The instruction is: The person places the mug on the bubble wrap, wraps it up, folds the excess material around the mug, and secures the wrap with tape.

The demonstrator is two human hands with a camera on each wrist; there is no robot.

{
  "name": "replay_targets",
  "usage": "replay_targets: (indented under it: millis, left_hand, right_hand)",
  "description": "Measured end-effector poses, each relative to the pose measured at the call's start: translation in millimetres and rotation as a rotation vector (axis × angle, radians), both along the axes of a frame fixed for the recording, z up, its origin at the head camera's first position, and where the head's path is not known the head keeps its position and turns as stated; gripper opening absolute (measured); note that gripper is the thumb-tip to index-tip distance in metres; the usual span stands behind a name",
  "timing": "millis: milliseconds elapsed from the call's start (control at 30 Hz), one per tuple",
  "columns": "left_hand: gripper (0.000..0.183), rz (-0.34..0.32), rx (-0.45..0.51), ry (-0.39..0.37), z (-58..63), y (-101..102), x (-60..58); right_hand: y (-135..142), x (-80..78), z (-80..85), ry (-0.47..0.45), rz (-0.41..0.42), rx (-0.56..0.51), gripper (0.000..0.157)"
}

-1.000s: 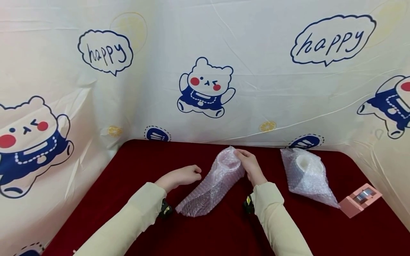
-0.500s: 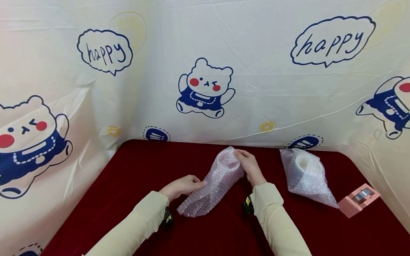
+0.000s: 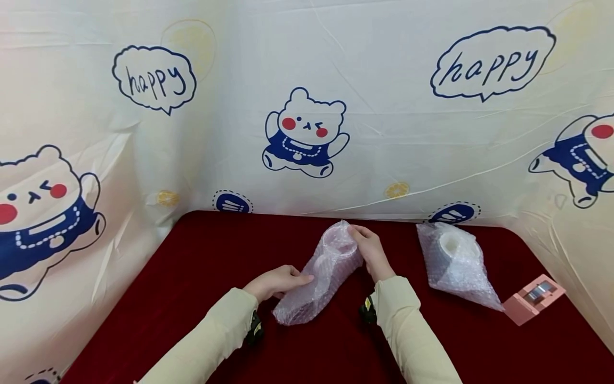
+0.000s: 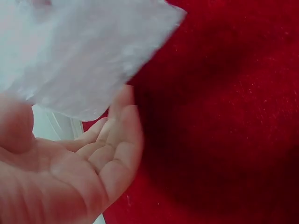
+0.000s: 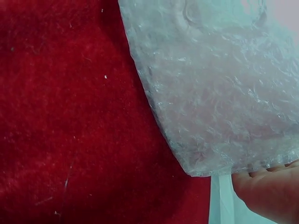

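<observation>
A sheet of clear bubble wrap [image 3: 318, 282] lies slantwise at the middle of the table, with a round-rimmed, cup-like thing [image 3: 339, 241] showing through its upper end. My left hand [image 3: 278, 280] holds the wrap's lower left side, thumb on top and fingers beneath. In the left wrist view, those fingers [image 4: 119, 149] lie under the wrap's edge. At the upper right, my right hand [image 3: 371, 250] grips the wrap beside the round rim. Only part of that hand [image 5: 271, 191] shows below the wrap in the right wrist view.
A second bubble-wrapped bundle [image 3: 458, 266] with a white round rim lies to the right. Near its tip stands a pink tape dispenser-like box [image 3: 534, 300]. Dark red cloth [image 3: 230, 240] covers the table, and a printed white curtain [image 3: 216, 133] encloses it.
My left hand has moved right, from beside the bubble wrap to holding its edge. The wrap's lower end has lifted and folded inward. My right hand has stayed at the rim.
</observation>
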State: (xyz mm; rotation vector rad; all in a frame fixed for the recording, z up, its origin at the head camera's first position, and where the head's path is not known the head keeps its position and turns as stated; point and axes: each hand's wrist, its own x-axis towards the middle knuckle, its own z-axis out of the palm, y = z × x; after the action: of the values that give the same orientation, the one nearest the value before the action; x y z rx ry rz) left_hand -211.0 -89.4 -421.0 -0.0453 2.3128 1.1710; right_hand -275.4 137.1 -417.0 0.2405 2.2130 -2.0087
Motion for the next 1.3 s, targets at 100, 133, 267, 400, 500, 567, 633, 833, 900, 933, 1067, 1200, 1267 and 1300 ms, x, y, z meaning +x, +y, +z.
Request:
replay_targets:
  millis: [100,133,267,400,500,567,633,833,900,933,1067,1200,1267,1300]
  left_hand:
    - [0.055,0.005,0.002,0.041,0.2,1,-1.8]
    - [0.055,0.008,0.006,0.058,0.2,2,-2.4]
    - [0.057,0.039,0.031,0.101,2.6,4,-5.5]
    - [0.049,0.060,0.051,0.090,8.1,3,-8.7]
    - [0.046,0.055,0.107,0.064,12.2,0,-10.6]
    - [0.044,0.091,0.211,0.022,13.5,-1,-12.4]
    - [0.042,0.114,0.341,-0.026,14.1,-4,-14.2]
    - [0.044,-0.034,0.574,-0.094,13.8,-19,-14.3]
    - [0.042,-0.112,0.590,-0.086,15.5,-22,-13.1]
    - [0.040,-0.136,0.587,-0.084,16.3,-23,-12.8]
    - [0.039,-0.200,0.462,-0.017,20.7,-23,-12.2]
    - [0.036,-0.226,0.257,0.181,22.3,-15,-11.3]
    - [0.029,-0.211,0.202,0.297,20.3,-9,-10.9]
    - [0.026,-0.195,0.187,0.352,18.7,-6,-10.7]
  right_hand:
    - [0,-0.4,-0.4,-0.006,0.003,0.007,0.044]
    - [1,-0.7,-0.6,-0.006,0.005,0.011,0.044]
    - [3,-2.4,-2.4,-0.007,0.015,0.029,0.044]
    - [3,-2.3,-1.9,0.001,0.033,0.050,0.045]
    - [3,-1.8,-0.1,0.012,0.045,0.071,0.045]
    - [3,-1.6,1.0,0.023,0.052,0.086,0.045]
    - [4,-1.1,2.5,0.026,0.056,0.100,0.045]
    - [4,-1.5,2.3,0.033,0.063,0.110,0.045]
    - [5,-2.1,1.6,0.039,0.063,0.111,0.045]
    - [5,-2.2,1.4,0.040,0.064,0.112,0.045]
    - [4,-1.5,1.6,0.040,0.073,0.118,0.046]
    - [3,0.3,2.6,0.040,0.071,0.126,0.046]
    - [2,0.6,2.6,0.039,0.066,0.125,0.046]
    - [2,0.8,2.6,0.038,0.064,0.127,0.046]
